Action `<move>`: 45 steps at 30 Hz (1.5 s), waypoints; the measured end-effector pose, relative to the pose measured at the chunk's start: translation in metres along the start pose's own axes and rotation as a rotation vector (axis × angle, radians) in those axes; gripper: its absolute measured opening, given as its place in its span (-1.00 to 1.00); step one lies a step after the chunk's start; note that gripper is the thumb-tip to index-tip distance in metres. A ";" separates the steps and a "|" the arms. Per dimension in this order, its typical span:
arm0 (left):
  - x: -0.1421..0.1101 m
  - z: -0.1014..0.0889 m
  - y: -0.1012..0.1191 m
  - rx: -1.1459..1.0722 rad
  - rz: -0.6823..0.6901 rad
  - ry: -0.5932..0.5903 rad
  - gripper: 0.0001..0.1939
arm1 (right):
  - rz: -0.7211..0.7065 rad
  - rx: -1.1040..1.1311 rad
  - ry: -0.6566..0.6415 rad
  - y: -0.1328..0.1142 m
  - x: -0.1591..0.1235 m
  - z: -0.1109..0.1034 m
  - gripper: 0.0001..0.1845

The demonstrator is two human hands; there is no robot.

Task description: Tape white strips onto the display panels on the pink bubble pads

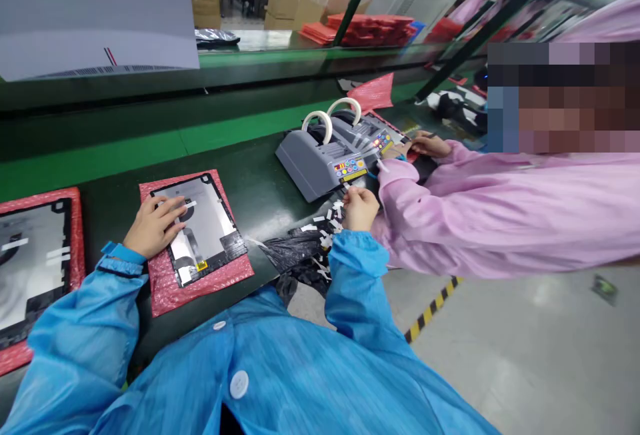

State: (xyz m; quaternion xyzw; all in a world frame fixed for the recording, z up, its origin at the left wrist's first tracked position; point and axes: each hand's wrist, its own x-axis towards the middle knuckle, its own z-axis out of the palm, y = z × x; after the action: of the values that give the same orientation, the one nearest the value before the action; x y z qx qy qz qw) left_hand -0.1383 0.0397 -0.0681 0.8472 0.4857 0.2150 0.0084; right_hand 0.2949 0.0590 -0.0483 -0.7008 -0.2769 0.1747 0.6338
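My left hand [153, 224] lies with fingers spread on a grey panel [203, 225] with a black frame, which rests on a red bubble-wrap sheet [173, 292]. My right hand [359, 208] is closed in a pinch just below the front of a grey tape dispenser [320, 162], apparently on a small white tape piece. Several white tape scraps [327, 222] lie on a black bag [295, 252] beneath it.
A second panel on red wrap [35, 262] lies at the far left. A co-worker in a pink coat [500, 215] works close on my right, with hands by a second dispenser [367, 130]. Red sheets [370, 28] and cartons lie beyond the green conveyor [150, 145].
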 end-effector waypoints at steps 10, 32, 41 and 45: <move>0.016 -0.005 0.034 -0.046 -0.012 0.046 -0.67 | 0.037 0.216 -0.035 0.002 0.000 -0.011 -0.58; 0.069 -0.005 0.122 -0.659 -0.101 -0.112 -0.73 | -0.234 0.143 -1.013 -0.050 -0.117 0.033 -0.50; 0.052 -0.006 0.100 -0.584 -0.330 -0.124 -0.84 | -0.075 0.105 -1.093 -0.042 -0.126 0.068 -0.44; 0.051 -0.004 0.097 -0.611 -0.362 -0.134 -0.84 | -0.020 0.138 -1.148 -0.040 -0.130 0.076 -0.45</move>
State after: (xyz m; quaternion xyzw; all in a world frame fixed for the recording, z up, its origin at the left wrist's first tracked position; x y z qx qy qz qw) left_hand -0.0377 0.0297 -0.0244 0.7181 0.5395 0.2892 0.3311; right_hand 0.1410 0.0412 -0.0331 -0.4482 -0.5710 0.5387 0.4277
